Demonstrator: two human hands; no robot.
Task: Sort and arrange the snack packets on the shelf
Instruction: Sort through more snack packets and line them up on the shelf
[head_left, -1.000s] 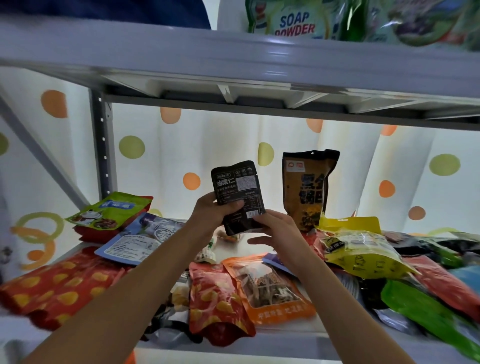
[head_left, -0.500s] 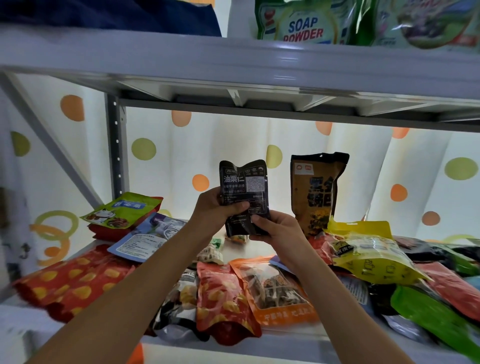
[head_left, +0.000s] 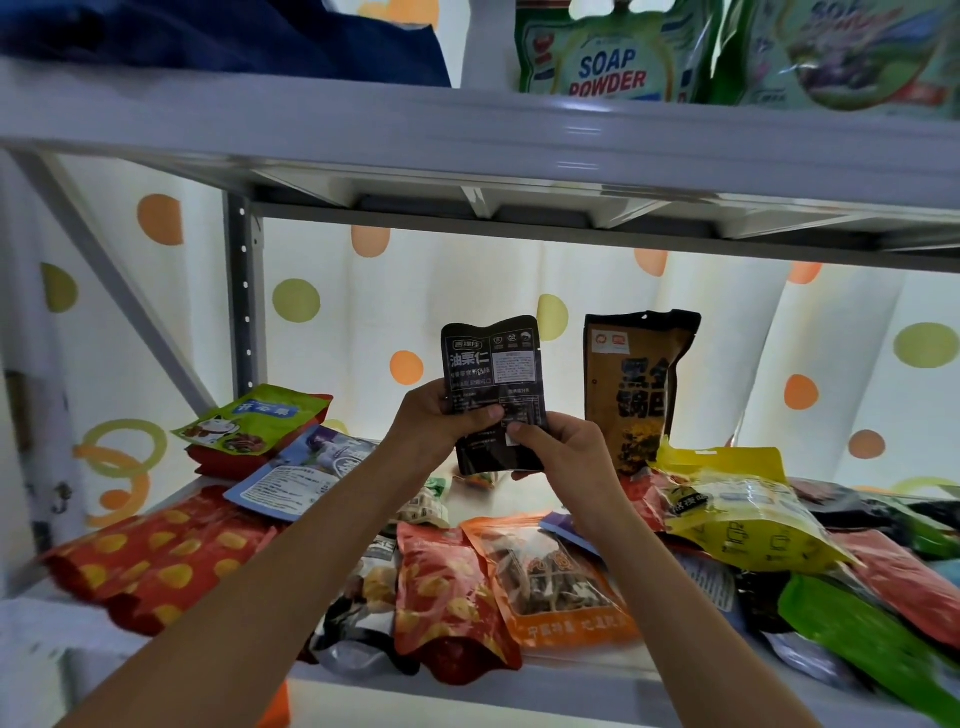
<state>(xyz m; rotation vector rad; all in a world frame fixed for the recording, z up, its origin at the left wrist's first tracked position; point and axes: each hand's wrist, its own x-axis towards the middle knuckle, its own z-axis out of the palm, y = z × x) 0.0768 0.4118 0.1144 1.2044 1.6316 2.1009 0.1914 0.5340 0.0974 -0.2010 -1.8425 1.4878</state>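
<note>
Since a second ago you are holding the black packet (head_left: 493, 387) a little more upright, its top edge squared toward the shelf above, and your view is sitting slightly further right, so more of the left upright is showing. Your left hand (head_left: 441, 423) is gripping the packet's lower left side with the thumb laid across its front, and your right hand (head_left: 563, 457) is pinching its lower right corner, fingers curled behind. You are holding it in the air above the middle of the shelf (head_left: 467, 680), clear of the packets below.

Just to its right, a brown packet (head_left: 636, 389) is standing upright against the backdrop. Beneath your wrists, an orange packet (head_left: 550, 582) and a red patterned packet (head_left: 447, 597) are lying flat near the front edge. A wide red packet with yellow spots (head_left: 150, 558) is lying at the left, with a green-topped packet (head_left: 249, 421) resting behind it and a pale blue packet (head_left: 306, 475) leaning beside that. A yellow packet (head_left: 737, 509) is topping the loose heap at the right.

Behind the shelf, a white curtain (head_left: 467, 280) with orange and green dots is glowing with backlight. On the grey metal shelf above, soap powder bags (head_left: 608, 52) are standing beside dark blue cloth (head_left: 223, 36).
</note>
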